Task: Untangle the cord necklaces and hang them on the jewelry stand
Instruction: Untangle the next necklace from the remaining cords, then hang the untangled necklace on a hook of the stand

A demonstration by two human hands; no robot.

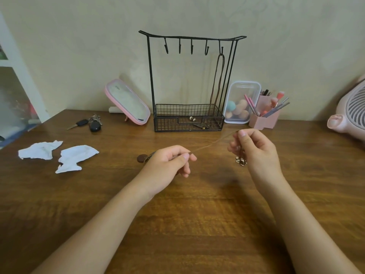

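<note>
A black wire jewelry stand [151,76] stands at the back of the wooden table, with several hooks on its top bar. One brown cord necklace [216,80] hangs from the rightmost hook into the stand's basket. My left hand [169,165] pinches a thin brown cord [213,142] that stretches up and right to my right hand [254,149], which pinches its other end. A small gold flower pendant [241,161] dangles below my right hand. A brown round pendant [142,158] lies on the table just left of my left hand.
Two crumpled white tissues [41,150] lie at the left. Car keys [92,123] and a pink mirror [128,101] sit left of the stand. A clear box of sponges [240,103], a pink brush holder [264,117] and a pink fan [349,115] are at the right.
</note>
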